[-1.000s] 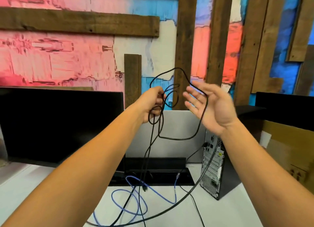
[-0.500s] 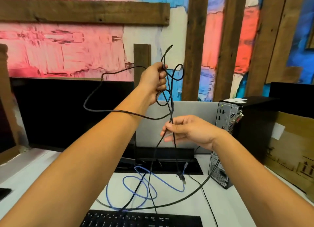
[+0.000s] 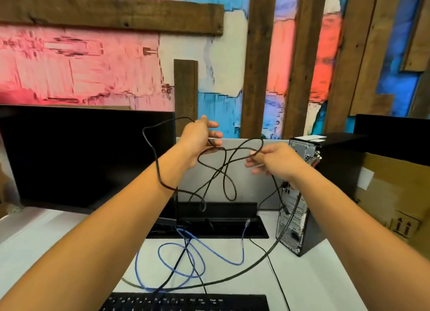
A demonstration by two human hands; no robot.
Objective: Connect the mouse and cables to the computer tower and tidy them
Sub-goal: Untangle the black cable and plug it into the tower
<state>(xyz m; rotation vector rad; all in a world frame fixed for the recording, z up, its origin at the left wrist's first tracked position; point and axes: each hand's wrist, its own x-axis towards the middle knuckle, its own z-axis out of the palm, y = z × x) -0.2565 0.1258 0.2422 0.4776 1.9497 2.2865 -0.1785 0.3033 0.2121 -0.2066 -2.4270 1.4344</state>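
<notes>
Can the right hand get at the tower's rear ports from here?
Probably yes: the right hand hovers just beside the tower, whose rear faces it unobstructed, but it pinches the black cable, so it isn't free.

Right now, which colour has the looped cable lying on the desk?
Blue cable, seen best in the head view.

left hand (image 3: 200,141) raised — fingers loosely extended | right hand (image 3: 274,162) raised — fingers curled, pinching

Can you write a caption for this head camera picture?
Both hands hold a tangled black cable beside the computer tower.
</notes>
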